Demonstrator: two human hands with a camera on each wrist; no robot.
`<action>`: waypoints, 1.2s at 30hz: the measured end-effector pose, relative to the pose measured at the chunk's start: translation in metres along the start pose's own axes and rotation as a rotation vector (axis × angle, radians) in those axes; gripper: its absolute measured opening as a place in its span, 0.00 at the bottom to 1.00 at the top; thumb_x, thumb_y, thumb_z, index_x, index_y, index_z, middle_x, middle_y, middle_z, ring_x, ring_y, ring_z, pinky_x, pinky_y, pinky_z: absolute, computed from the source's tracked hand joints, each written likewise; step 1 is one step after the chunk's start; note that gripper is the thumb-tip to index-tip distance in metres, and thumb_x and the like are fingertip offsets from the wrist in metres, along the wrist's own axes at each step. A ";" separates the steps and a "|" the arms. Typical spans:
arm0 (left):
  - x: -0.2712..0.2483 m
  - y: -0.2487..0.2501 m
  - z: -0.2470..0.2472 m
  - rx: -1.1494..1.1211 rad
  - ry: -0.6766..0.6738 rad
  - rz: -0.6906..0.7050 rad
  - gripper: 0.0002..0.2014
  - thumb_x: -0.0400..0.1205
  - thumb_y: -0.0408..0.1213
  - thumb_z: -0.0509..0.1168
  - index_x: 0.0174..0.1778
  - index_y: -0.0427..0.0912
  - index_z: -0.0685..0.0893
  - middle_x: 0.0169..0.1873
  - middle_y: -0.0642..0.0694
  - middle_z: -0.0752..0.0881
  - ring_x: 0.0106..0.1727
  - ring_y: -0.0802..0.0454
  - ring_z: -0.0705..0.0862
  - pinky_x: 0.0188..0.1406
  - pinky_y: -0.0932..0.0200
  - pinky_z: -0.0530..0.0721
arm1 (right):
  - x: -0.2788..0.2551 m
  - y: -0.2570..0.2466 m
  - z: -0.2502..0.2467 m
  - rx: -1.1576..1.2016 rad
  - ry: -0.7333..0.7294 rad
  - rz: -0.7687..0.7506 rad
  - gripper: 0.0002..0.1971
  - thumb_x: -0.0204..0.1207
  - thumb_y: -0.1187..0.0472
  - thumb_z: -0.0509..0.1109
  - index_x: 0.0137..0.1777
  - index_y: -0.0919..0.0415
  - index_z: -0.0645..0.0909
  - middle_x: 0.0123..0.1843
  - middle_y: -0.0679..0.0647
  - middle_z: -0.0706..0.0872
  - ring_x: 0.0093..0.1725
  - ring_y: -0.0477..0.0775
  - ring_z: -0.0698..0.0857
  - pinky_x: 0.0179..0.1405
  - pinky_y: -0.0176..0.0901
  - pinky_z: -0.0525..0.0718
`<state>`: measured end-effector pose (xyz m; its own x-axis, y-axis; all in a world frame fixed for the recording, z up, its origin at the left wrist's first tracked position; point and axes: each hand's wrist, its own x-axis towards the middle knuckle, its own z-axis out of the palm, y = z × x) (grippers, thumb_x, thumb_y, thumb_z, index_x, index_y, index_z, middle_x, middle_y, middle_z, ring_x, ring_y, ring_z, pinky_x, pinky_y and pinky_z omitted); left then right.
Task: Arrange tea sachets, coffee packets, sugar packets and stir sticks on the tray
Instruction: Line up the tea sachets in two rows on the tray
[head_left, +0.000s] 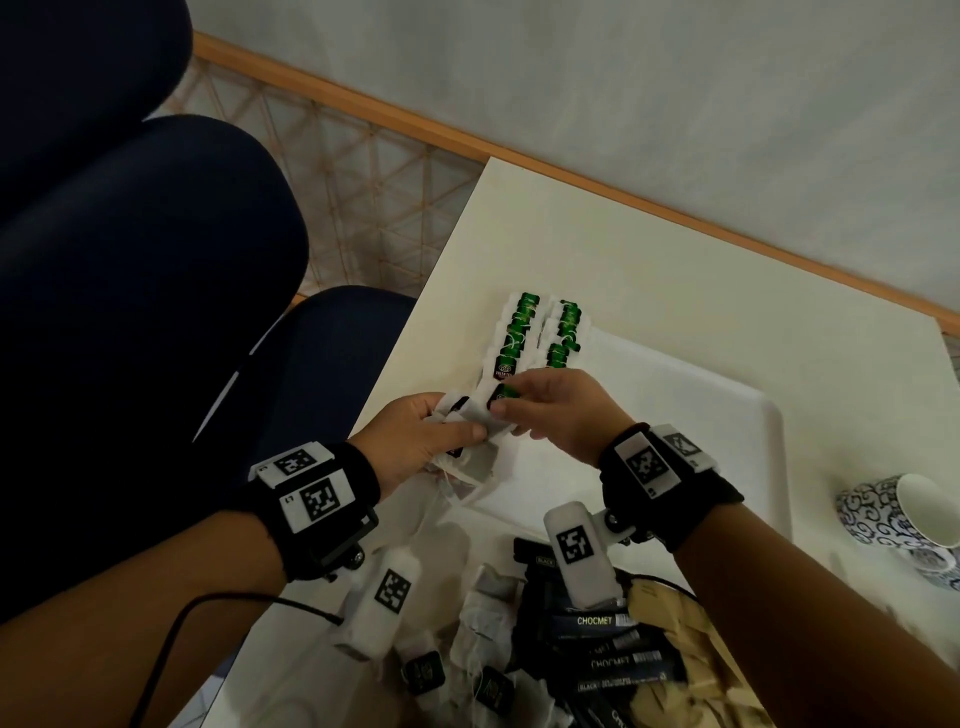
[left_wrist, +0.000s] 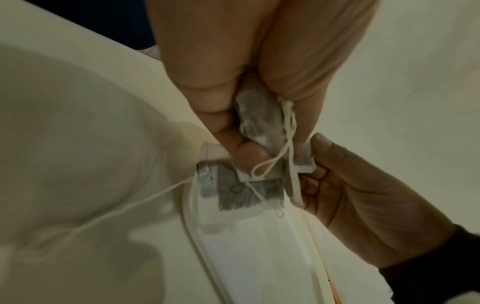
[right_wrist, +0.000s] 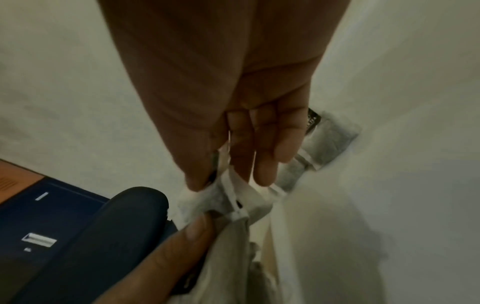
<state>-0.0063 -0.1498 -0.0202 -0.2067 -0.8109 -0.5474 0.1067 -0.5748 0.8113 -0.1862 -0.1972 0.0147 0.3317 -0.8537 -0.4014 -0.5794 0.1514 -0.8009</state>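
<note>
Tea sachets (head_left: 467, 431), white paper bags with dark leaf inside and thin white strings, bunched between both hands just above the near left corner of the white plastic tray (head_left: 748, 415) on the pale cream desk (head_left: 675, 270)

Left hand (head_left: 415, 441) reaching in from the lower left, forearm level, wrist strapped with a black band carrying square-patterned markers; fingers and thumb curled around a small clump of sachets, thumb (head_left: 467, 430) pressed on top. From the left wrist view, loose strings (left_wrist: 280, 152) looping out under the curled fingers (left_wrist: 215, 115), one bag crumpled in the palm, another hanging flat below

Right hand (head_left: 550, 410) coming from the lower right, same black marker band at the wrist; thumb and forefinger pinching the edge of one sachet with a green-and-black tag (head_left: 501, 397), remaining fingers relaxed and nearly straight, as seen in the right wrist view (right_wrist: 262, 156)

Already laid on the tray: two neat overlapping rows of sachets with green tags (head_left: 540, 332), running away from the hands along the tray's left end

Near edge of the desk: heap of loose tea bags (head_left: 483, 644), black coffee packets lettered CHOCMET (head_left: 608, 644), pale wooden stir sticks (head_left: 670, 649). Far right: white cup with dark blue scroll pattern (head_left: 904, 514), tipped on its side. Dark blue chair (head_left: 130, 260) to the left
</note>
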 end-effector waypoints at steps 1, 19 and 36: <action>0.000 -0.001 -0.002 0.003 0.007 -0.003 0.16 0.77 0.29 0.71 0.60 0.30 0.83 0.51 0.29 0.87 0.46 0.40 0.85 0.42 0.50 0.87 | 0.001 0.000 0.000 0.024 0.008 -0.002 0.02 0.74 0.60 0.75 0.42 0.53 0.86 0.34 0.49 0.87 0.33 0.43 0.83 0.35 0.33 0.79; 0.000 0.000 -0.027 -0.092 0.167 0.047 0.13 0.79 0.33 0.70 0.56 0.29 0.84 0.41 0.34 0.86 0.34 0.42 0.84 0.32 0.55 0.85 | 0.035 0.020 0.002 -0.349 0.111 0.033 0.07 0.75 0.57 0.74 0.52 0.54 0.87 0.33 0.39 0.81 0.37 0.41 0.81 0.41 0.33 0.76; 0.004 0.004 -0.007 -0.106 0.156 0.015 0.05 0.81 0.38 0.68 0.44 0.41 0.85 0.32 0.47 0.86 0.30 0.51 0.86 0.28 0.60 0.86 | 0.008 0.010 0.006 -0.303 0.309 -0.344 0.04 0.72 0.53 0.75 0.44 0.48 0.83 0.40 0.44 0.83 0.39 0.42 0.80 0.39 0.33 0.78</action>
<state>-0.0004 -0.1561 -0.0208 -0.0514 -0.8220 -0.5672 0.2126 -0.5639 0.7980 -0.1846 -0.1992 0.0011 0.3317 -0.9422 0.0466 -0.6796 -0.2729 -0.6809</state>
